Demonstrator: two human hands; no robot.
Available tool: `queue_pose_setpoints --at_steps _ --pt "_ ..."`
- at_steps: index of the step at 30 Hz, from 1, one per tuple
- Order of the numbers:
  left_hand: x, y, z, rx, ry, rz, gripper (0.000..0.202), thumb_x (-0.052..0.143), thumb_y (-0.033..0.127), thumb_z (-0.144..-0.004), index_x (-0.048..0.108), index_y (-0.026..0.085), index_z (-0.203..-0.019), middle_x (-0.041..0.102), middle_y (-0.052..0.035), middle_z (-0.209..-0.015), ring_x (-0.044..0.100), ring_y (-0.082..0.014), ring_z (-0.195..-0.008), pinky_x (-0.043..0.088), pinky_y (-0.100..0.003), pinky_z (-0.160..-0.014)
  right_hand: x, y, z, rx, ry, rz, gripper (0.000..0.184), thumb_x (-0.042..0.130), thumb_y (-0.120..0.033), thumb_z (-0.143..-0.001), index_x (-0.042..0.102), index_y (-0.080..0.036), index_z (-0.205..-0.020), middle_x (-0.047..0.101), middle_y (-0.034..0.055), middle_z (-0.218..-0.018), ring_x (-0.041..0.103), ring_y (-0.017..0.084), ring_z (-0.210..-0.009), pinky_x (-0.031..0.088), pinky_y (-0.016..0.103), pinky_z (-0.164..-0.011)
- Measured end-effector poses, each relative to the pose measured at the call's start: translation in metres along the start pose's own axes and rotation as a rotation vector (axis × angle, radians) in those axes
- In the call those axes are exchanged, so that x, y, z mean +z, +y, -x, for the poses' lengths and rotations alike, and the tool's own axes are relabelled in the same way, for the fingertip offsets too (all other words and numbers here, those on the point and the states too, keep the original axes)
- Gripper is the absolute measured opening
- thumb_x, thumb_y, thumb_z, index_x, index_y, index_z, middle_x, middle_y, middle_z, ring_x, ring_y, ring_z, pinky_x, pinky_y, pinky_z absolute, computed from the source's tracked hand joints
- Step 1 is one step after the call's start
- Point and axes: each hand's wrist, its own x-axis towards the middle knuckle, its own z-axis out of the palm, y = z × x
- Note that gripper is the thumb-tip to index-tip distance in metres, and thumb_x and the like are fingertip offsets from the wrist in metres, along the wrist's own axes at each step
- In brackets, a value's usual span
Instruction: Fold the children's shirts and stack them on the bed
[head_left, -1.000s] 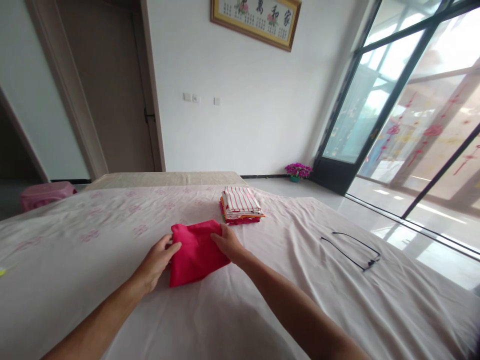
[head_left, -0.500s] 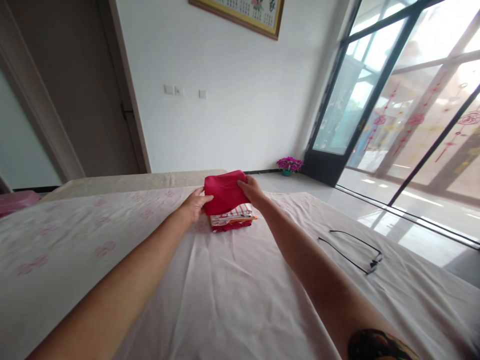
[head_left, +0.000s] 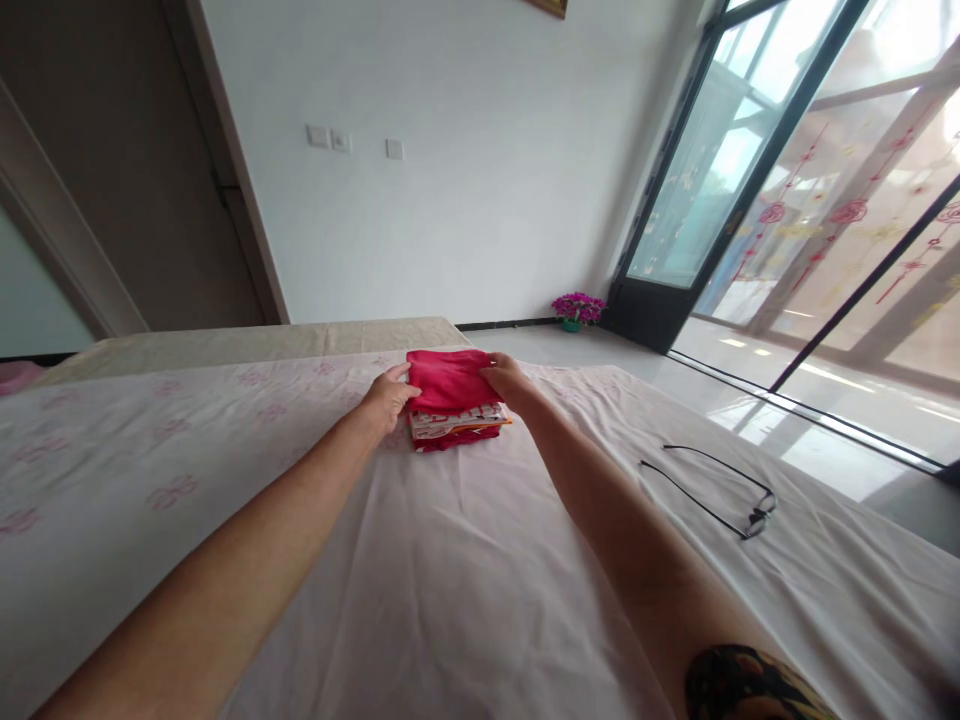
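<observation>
A folded red cloth (head_left: 448,380) lies on top of a small stack of folded cloths (head_left: 456,428), with white-and-red checked, orange-edged and dark red layers showing below it. My left hand (head_left: 390,395) pinches the red cloth's left edge between thumb and fingers. At the opposite edge, my right hand (head_left: 505,378) grips the cloth's right side, thumb on top. The stack rests on a pale bedsheet (head_left: 420,580) with faint pink flowers.
Black-framed eyeglasses (head_left: 750,515) lie unfolded on the sheet at the right. Beyond the bed, a pot of purple flowers (head_left: 577,308) stands on the floor near the glass door (head_left: 697,170). A pink plastic object (head_left: 19,376) shows at the far left.
Both hands have lowered the red cloth from a tilted position above the stack to flat on top of it. The camera view has tipped downward.
</observation>
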Motion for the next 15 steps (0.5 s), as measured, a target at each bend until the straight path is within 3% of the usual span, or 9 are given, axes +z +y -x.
queue_pose_setpoints --at_steps 6,10,13,15 --pt "-0.002 -0.012 0.003 0.044 0.011 -0.054 0.083 0.063 0.001 -0.063 0.046 0.014 -0.143 0.071 -0.0060 -0.087 0.062 -0.0109 -0.059 0.050 -0.023 -0.060 0.002 0.010 0.000 0.014 0.055 0.099 0.060 0.052 -0.015 -0.080 0.044 -0.016 -0.140 0.070 0.0080 -0.105 0.068 0.016 -0.077 0.055 0.025 -0.067" --pt "-0.006 -0.010 0.009 0.062 0.009 -0.152 0.075 0.063 0.002 -0.061 0.055 0.013 -0.135 0.071 -0.0060 -0.087 0.063 -0.0126 -0.066 0.048 -0.022 -0.060 -0.004 0.008 -0.001 0.010 0.074 0.243 0.051 0.053 -0.017 -0.080 0.055 -0.016 -0.131 0.069 0.0094 -0.109 0.067 0.022 -0.094 0.053 0.033 -0.083" --pt "-0.014 -0.014 0.018 0.078 0.015 -0.224 0.068 0.067 0.012 -0.067 0.056 0.013 -0.134 0.070 -0.0080 -0.093 0.064 -0.0153 -0.075 0.049 -0.023 -0.064 -0.006 -0.001 0.005 -0.007 0.129 0.378 0.045 0.053 -0.022 -0.084 0.058 -0.014 -0.129 0.061 0.0164 -0.126 0.056 0.031 -0.118 0.041 0.046 -0.102" --pt "-0.021 -0.020 0.025 0.094 0.034 -0.271 0.067 0.067 0.020 -0.071 0.053 0.012 -0.136 0.070 -0.0111 -0.101 0.065 -0.0181 -0.082 0.049 -0.025 -0.066 0.002 -0.014 0.012 -0.110 0.149 0.538 0.046 0.048 -0.029 -0.090 0.054 -0.017 -0.135 0.052 0.0165 -0.139 0.046 0.034 -0.128 0.032 0.052 -0.108"
